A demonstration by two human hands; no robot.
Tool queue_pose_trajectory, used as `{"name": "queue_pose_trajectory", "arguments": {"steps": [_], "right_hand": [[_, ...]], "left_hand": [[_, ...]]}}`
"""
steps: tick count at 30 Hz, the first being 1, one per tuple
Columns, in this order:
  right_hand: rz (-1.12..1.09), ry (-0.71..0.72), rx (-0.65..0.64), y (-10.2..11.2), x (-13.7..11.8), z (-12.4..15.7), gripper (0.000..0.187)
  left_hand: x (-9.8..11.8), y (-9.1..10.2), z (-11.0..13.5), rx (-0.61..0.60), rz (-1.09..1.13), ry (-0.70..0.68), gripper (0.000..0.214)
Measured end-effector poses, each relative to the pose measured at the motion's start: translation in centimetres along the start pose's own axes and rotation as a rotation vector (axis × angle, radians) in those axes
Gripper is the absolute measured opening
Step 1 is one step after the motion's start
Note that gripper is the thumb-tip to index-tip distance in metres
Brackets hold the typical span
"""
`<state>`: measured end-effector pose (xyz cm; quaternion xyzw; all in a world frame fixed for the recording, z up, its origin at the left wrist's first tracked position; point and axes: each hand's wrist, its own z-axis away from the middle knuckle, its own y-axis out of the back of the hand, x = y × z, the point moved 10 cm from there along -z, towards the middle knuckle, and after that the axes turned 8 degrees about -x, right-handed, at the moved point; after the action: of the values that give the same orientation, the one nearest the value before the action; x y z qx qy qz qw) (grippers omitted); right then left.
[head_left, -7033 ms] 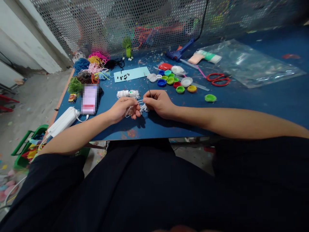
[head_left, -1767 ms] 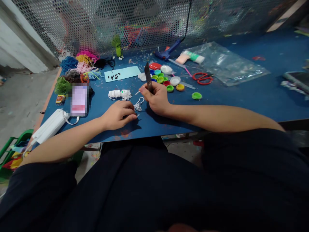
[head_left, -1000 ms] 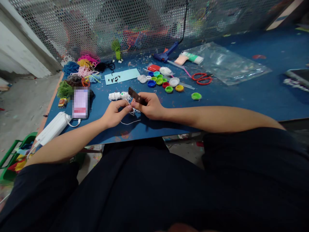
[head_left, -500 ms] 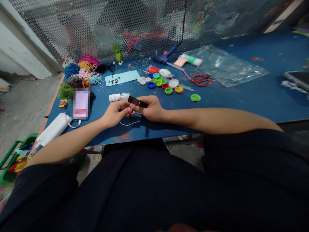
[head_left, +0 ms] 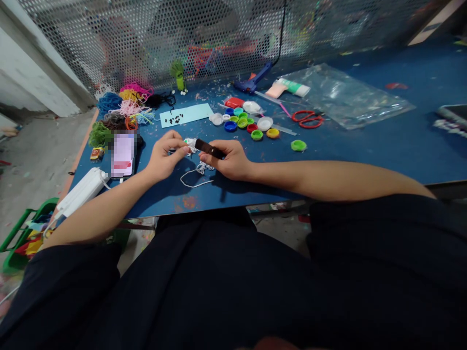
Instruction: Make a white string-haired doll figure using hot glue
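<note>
My right hand point(head_left: 229, 159) is closed around a dark, flat tool point(head_left: 207, 147) that points left across the blue table point(head_left: 365, 146). Just to its left, my left hand point(head_left: 165, 155) curls its fingers over a small white yarn figure point(head_left: 189, 143), which is partly hidden. A loose white string point(head_left: 193, 177) loops on the table below and between both hands.
A phone point(head_left: 122, 154) and a white power bank point(head_left: 82, 190) lie to the left, with coloured yarn bundles point(head_left: 120, 109) behind. Several bottle caps point(head_left: 251, 126), red scissors point(head_left: 306, 118), a blue glue gun point(head_left: 253, 81), a plastic bag point(head_left: 343, 95) and light-blue paper point(head_left: 186, 114) lie beyond.
My left hand has moved up and left from beside my right hand onto the white yarn figure. The white string now lies free on the table. My right hand kept the dark tool.
</note>
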<state>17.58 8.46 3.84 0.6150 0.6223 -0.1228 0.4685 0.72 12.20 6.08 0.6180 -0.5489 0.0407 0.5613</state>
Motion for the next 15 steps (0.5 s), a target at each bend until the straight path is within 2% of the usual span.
{"name": "queue_pose_trajectory", "arguments": {"steps": [2, 4, 7, 11, 15], "right_hand": [[0.071, 0.026, -0.113, -0.9, 0.0, 0.0, 0.034], [0.168, 0.068, -0.245, -1.9, -0.1, 0.2, 0.033], [0.322, 0.152, -0.401, -3.1, -0.5, 0.6, 0.034], [0.441, 0.225, -0.504, -4.2, -0.9, 1.1, 0.035], [0.483, 0.319, -0.476, -4.4, -1.6, 1.3, 0.036]], "left_hand": [[-0.8, 0.6, -0.6, -0.033, -0.214, -0.014, 0.028], [-2.3, -0.2, -1.0, -0.163, -0.355, 0.014, 0.019], [-4.2, -1.4, -1.2, -0.288, -0.354, 0.078, 0.017], [-4.3, -2.0, -1.3, -0.269, -0.349, 0.070, 0.025], [-4.7, -1.6, -1.2, -0.235, -0.363, 0.111, 0.023]]}}
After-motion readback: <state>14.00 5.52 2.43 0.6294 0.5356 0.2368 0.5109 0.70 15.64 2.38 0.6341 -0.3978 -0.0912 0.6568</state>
